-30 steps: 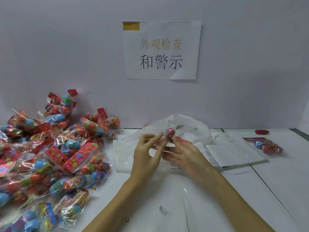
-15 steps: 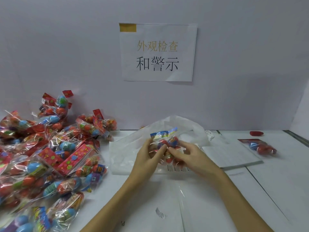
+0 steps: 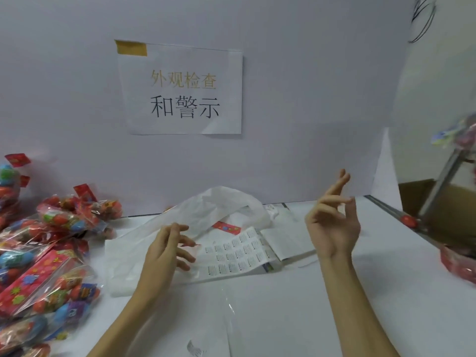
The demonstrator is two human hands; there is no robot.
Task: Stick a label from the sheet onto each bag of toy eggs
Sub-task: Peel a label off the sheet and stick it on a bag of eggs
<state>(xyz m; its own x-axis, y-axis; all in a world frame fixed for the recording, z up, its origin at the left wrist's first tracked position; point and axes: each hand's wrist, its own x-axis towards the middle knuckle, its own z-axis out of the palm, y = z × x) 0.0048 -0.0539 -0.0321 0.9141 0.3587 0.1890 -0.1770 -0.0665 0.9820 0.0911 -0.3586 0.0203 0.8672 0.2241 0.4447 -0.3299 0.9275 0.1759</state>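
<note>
Nothing is held by either hand: the right hand (image 3: 332, 222) is raised above the table (image 3: 296, 305) with its fingers loosely spread, and the left hand (image 3: 167, 249) is poised, fingers relaxed, over the near edge of the label sheet (image 3: 234, 256). Just behind the sheet a crumpled white plastic bag (image 3: 219, 202) is seen. Bags of toy eggs (image 3: 49, 253) are heaped at the table's left, and one blurred bag (image 3: 456, 136) is seen in the air at the far right.
</note>
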